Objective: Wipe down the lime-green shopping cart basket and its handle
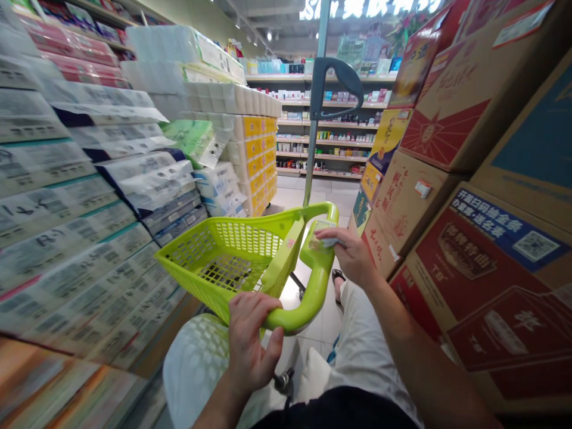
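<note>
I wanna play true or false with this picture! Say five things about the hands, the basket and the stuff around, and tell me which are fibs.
1. The left hand touches the green handle. True.
2. The right hand is up in the air, away from the handle. False: the right hand is at the handle, with something white under its fingers.
3. The basket is red. False: the basket is yellow-green.
4. Cardboard boxes are stacked on the right side. True.
5. The shelves at the back hold goods. True.
</note>
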Action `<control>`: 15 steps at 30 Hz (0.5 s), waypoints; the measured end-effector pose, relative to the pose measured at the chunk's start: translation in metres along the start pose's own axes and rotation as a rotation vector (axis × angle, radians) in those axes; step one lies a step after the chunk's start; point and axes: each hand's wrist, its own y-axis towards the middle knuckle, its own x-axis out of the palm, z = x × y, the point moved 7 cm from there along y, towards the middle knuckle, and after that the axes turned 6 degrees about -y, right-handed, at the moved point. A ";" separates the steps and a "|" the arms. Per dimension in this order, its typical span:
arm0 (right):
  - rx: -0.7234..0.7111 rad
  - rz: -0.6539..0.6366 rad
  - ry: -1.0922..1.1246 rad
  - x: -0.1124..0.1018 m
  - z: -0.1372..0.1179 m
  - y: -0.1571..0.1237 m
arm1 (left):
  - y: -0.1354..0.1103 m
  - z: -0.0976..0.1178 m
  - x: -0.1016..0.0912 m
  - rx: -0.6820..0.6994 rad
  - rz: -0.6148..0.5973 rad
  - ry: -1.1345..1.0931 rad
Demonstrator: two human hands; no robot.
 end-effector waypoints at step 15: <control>0.093 -0.182 -0.230 0.008 0.024 0.036 | 0.008 -0.005 0.005 0.026 0.003 -0.073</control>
